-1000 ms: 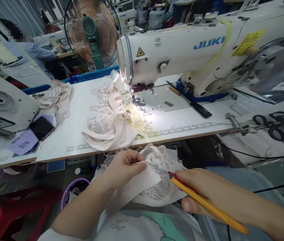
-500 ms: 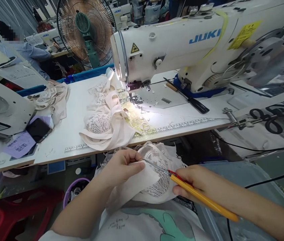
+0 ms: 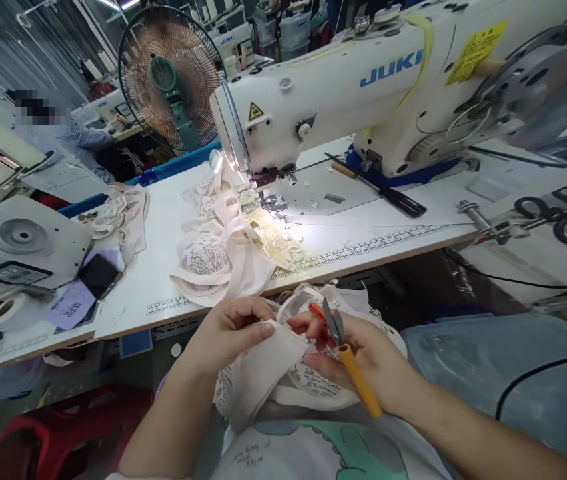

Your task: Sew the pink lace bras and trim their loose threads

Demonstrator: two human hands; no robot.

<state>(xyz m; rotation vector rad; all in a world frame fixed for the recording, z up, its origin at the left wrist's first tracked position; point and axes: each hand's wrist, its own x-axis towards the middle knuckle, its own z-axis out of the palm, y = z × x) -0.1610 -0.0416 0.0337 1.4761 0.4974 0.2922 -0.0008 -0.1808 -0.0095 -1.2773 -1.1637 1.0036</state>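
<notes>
A cream lace bra (image 3: 283, 353) lies across my lap, below the table edge. My left hand (image 3: 238, 333) pinches its plain fabric edge between thumb and fingers. Close beside it, my right hand (image 3: 348, 353) holds scissors (image 3: 351, 367) with orange and red handles against the palm. Their blades point up, away from the fabric. The thumb and forefinger of that hand reach to the bra's edge near my left fingertips; whether they grip it I cannot tell. On the table ahead, more cream lace bras (image 3: 208, 257) lie by the sewing machine's needle.
The white sewing machine (image 3: 313, 87) stands over the table (image 3: 348, 257). A screwdriver with a black handle (image 3: 403, 202) lies near its base. To the left are a phone (image 3: 99, 275) and a purple paper (image 3: 71, 305). A fan (image 3: 168, 80) and a seated person (image 3: 81, 143) are behind.
The scissors have turned from pointing at my left fingers to pointing upward in the right palm. My right hand has moved left to the bra's edge. The view has shifted slightly.
</notes>
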